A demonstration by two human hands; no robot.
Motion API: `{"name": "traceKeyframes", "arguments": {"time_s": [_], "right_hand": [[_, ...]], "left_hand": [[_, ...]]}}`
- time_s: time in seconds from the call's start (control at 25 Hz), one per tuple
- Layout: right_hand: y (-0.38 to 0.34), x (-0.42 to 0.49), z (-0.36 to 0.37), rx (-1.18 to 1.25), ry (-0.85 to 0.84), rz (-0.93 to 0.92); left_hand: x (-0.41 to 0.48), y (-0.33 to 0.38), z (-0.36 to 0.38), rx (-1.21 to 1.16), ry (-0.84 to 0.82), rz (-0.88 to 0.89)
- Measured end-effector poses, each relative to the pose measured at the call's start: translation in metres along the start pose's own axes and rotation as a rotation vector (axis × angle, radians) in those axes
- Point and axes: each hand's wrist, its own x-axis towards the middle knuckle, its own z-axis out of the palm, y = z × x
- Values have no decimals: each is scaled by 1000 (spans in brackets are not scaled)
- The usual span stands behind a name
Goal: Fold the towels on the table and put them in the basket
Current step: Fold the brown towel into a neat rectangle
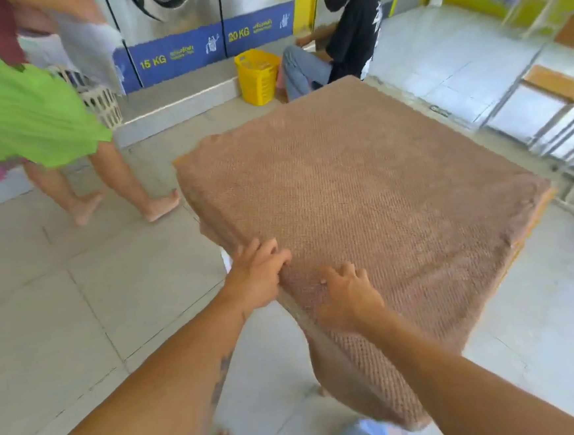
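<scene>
Item: two hands, at the table's near corner. Left hand [259, 274]: fingers curled round a ridge of the towel [362, 184] at its edge, apparently to lift it for a fold. Right hand [350, 294]: just beside, fingers bent onto the cloth; pinching or only pressing, I could not tell. Towel: brown, spread flat over the table [442, 110], near end hanging off below the hands. Yellow basket [257, 75]: on the floor, well apart.
</scene>
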Motion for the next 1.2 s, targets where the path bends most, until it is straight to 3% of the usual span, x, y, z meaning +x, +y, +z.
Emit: {"name": "traceKeyframes", "arguments": {"time_s": [0.16, 0.32, 0.44, 0.6, 0.96, 1.2], "right_hand": [[-28, -14, 27, -163, 119, 93], [-51, -13, 32, -118, 161, 39], [-60, -13, 41, -17, 192, -25], [-65, -11, 34, 164, 197, 42], [-60, 18, -9, 188, 202, 63], [-110, 66, -50, 206, 206, -56]], "left_hand": [[9, -13, -7, 57, 0, 76], [-1, -32, -13, 10, -7, 81], [-19, -54, -15, -75, -57, 36], [-34, -82, -23, -271, -112, -33], [-10, -99, -64, -420, -1, -197], [37, -153, -85, -516, 87, -388]]}}
